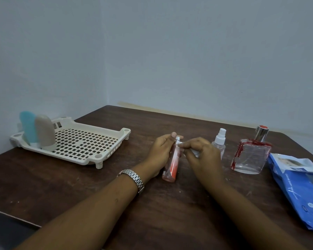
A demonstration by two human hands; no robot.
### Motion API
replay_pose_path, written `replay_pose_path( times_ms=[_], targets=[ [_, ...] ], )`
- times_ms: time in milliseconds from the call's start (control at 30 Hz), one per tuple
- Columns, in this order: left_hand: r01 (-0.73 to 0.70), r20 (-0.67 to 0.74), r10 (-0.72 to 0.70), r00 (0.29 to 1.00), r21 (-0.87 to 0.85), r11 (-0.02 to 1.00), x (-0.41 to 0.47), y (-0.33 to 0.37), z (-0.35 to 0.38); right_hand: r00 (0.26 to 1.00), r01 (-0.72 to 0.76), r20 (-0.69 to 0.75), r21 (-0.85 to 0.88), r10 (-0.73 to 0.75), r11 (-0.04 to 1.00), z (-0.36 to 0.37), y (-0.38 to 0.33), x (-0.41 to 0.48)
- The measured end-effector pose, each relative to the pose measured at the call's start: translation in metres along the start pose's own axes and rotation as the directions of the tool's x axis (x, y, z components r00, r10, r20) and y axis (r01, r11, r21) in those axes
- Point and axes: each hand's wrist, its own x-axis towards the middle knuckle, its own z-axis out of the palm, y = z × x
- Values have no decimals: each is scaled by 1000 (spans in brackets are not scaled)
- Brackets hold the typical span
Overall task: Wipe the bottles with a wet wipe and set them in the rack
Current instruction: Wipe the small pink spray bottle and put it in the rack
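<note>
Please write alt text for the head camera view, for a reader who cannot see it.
Left hand holds a red bottle tilted over the table while the right hand rubs its top with a wipe. Two bottles stand in the rack at left; a spray bottle, glass bottle and wipes pack sit right.

The right hand hides most of the wipe; the blue pack runs off frame.
</note>
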Motion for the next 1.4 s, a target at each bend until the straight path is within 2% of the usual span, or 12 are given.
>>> replay_pose_path(
  times_ms=[133, 233, 367, 467, 533, 667, 800, 867, 1033, 1267, 1333, 1400],
  targets=[
    [28, 55, -26, 998, -33, 999, -1, -2, 3, 1000, -29, -4, 13, 29, 999, -3, 0, -2],
    [41, 24, -40, 999, -72, 997, 0, -1, 1, 1000, 8, 13, 19, -8, 1000, 1, -4, -7],
    [75, -63, -88, 994, -181, 981, 1, 3, -3, 978, 107, 178, 8, -106, 994, 6, -12, -21],
    [85, -97, -102, 990, -159, 984, 2, 7, -4, 935, 184, 308, 7, -178, 983, 3, -19, -30],
    [64, -104, -78, 992, -133, 989, 1, 9, -3, 924, 196, 334, 7, -187, 981, 1, -21, -31],
    [-8, -126, -8, 992, -125, 992, 1, 6, -4, 945, 163, 280, 35, -166, 986, 2, -18, -25],
    [-15, -44, 10, 999, -116, 993, -1, 4, -2, 997, 57, 59, 8, -57, 998, 2, -5, -10],
    [30, 1, -30, 1000, -130, 991, -1, 2, 0, 999, 29, 18, 12, -29, 1000, 0, -2, -6],
    [95, -18, -101, 995, -184, 978, 3, 0, 0, 994, 48, 98, 22, -50, 999, 1, -5, -13],
    [89, -115, -118, 986, -229, 969, 3, 9, -2, 899, 166, 403, 56, -174, 985, -1, -17, -28],
    [99, -94, -121, 988, -215, 972, 3, 9, -3, 899, 169, 398, 71, -183, 983, -1, -15, -25],
    [102, -50, -113, 992, -191, 976, 3, 8, -3, 930, 155, 325, 77, -172, 985, 1, -12, -20]
  ],
)
